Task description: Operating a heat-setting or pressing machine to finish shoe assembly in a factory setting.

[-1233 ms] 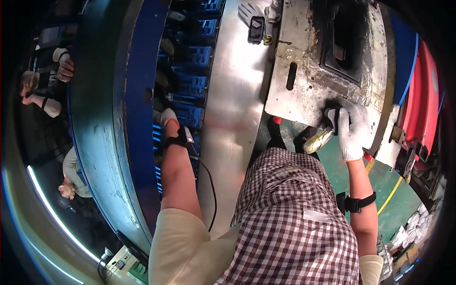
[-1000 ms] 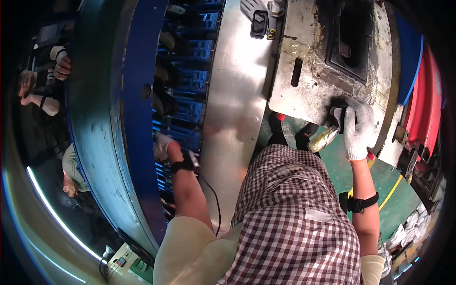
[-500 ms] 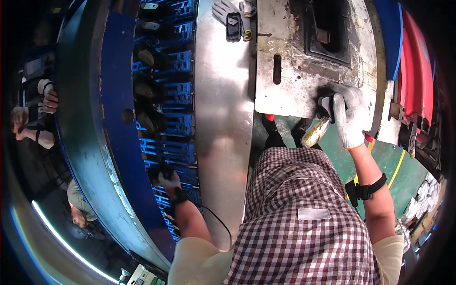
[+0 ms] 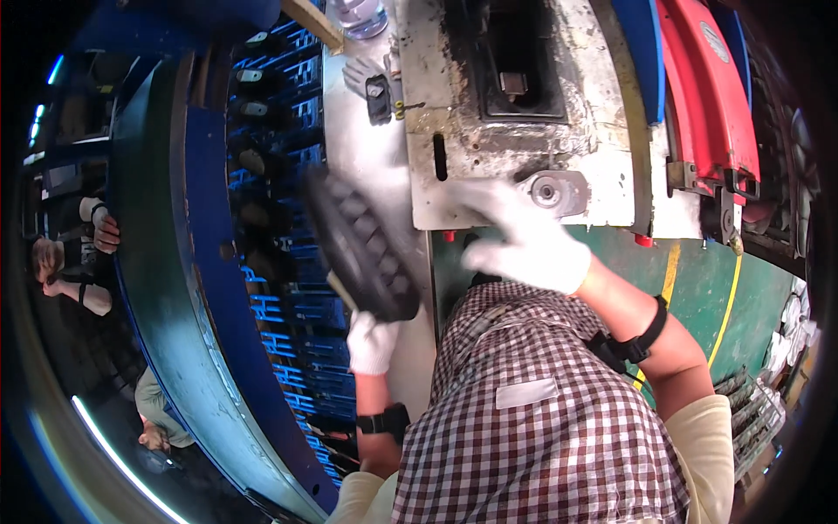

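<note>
My left hand [image 4: 374, 342], in a white work glove, grips one end of a dark shoe [image 4: 362, 249] and holds it up over the metal ledge [image 4: 406, 356]. The shoe's patterned sole faces up, slightly smeared by motion. A pale narrow strip shows beside its lower end. My gloved right hand [image 4: 524, 244] hovers off the near edge of the worn machine plate [image 4: 497, 148]. Its fingers stretch apart toward the shoe, blurred, with nothing seen in them. Just beyond it, a round metal fitting [image 4: 547, 192] sits on the plate.
Blue racks [image 4: 310, 319] carrying dark shoes run along my left. Past them is a blue-green rail [image 4: 153, 262] with another person's hands [image 4: 106, 231]. On the ledge lie a grey glove [image 4: 356, 74] and a black case [image 4: 378, 98]; a bottle [image 4: 360, 16] stands behind. A red machine [image 4: 709, 96] is at right.
My left hand has come up from the rack with the shoe. My right hand has left the plate's edge and moved left, its fingers now spread. The view has shifted.
</note>
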